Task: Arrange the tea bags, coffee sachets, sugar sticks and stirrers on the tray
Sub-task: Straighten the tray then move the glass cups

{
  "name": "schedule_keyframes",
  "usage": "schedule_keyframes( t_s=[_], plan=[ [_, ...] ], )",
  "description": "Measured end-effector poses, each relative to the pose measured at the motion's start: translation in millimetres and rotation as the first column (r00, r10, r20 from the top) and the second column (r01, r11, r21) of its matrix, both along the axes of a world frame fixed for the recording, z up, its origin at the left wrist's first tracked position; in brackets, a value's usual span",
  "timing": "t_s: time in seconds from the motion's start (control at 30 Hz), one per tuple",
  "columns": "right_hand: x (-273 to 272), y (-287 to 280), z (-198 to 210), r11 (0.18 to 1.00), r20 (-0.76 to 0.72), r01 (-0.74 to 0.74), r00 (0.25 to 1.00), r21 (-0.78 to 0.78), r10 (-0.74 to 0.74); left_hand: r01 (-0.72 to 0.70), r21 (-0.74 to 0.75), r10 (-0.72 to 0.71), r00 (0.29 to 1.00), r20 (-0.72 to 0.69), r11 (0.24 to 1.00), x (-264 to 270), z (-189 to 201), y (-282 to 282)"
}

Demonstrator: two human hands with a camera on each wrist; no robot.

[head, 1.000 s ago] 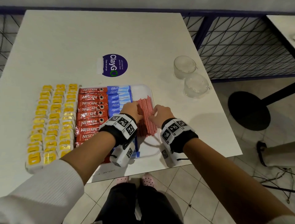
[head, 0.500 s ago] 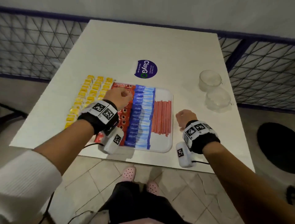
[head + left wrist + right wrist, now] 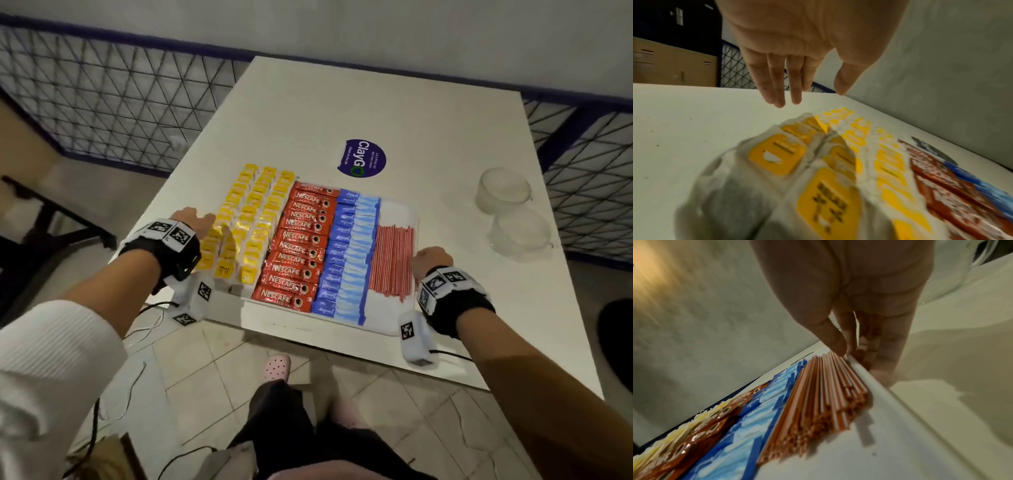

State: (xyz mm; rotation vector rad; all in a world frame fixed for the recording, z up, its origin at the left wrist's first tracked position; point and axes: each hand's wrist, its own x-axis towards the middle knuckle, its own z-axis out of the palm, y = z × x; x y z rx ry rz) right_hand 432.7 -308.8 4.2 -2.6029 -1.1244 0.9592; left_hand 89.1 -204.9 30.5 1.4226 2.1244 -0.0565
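Note:
A white tray (image 3: 390, 329) holds red Nescafe coffee sachets (image 3: 301, 246), blue sugar sticks (image 3: 349, 253) and red stirrers (image 3: 392, 260) in rows. Yellow tea bags (image 3: 253, 219) lie in three columns left of the sachets; I cannot tell whether they are on the tray. My left hand (image 3: 205, 219) hovers at the tea bags' left edge, fingers (image 3: 781, 91) straight, holding nothing above the tea bags (image 3: 828, 186). My right hand (image 3: 428, 257) pinches the tray's right rim (image 3: 879, 382), thumb inside by the stirrers (image 3: 824, 394), fingers (image 3: 885, 353) outside.
Two glass cups (image 3: 503, 190) (image 3: 520, 233) stand on the white table right of the tray. A purple round sticker (image 3: 361, 157) lies behind it. The tray sits near the table's front edge (image 3: 342, 344). Mesh fencing (image 3: 102, 102) borders the table.
My left hand has moved left from the coffee sachets to beyond the tea bags and uncurled. My right hand has come in to take the tray's right rim. The view has swung right.

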Motion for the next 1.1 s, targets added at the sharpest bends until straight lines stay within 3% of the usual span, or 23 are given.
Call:
schedule_keyframes(
  t_s=[0.1,0.27,0.4,0.6,0.8,1.1],
  plan=[
    [0,4,-4,0.998,0.028,0.070,0.997,-0.012,-0.069,0.084,-0.113,-0.079,0.996,0.049,0.990,-11,-18,20],
    [-11,10,0,0.987,0.060,0.154,0.987,-0.048,-0.152,-0.088,-0.204,0.159,0.919,0.362,0.975,-10,-31,59],
    [-17,12,1,0.964,0.071,0.267,0.961,0.012,-0.268,0.019,-0.203,0.062,0.921,0.386,0.979,-15,-26,75],
    [-18,33,25,0.916,0.060,0.366,0.923,0.166,-0.380,0.164,-0.145,-0.069,0.859,0.507,0.976,-23,-13,110],
    [-5,92,38,0.939,0.121,0.311,0.937,0.145,-0.328,0.175,-0.041,-0.126,0.833,0.539,0.984,-12,4,165],
    [31,199,29,0.951,0.098,0.280,0.951,0.128,-0.293,0.031,-0.086,0.027,0.804,0.593,0.996,15,6,251]
  ],
)
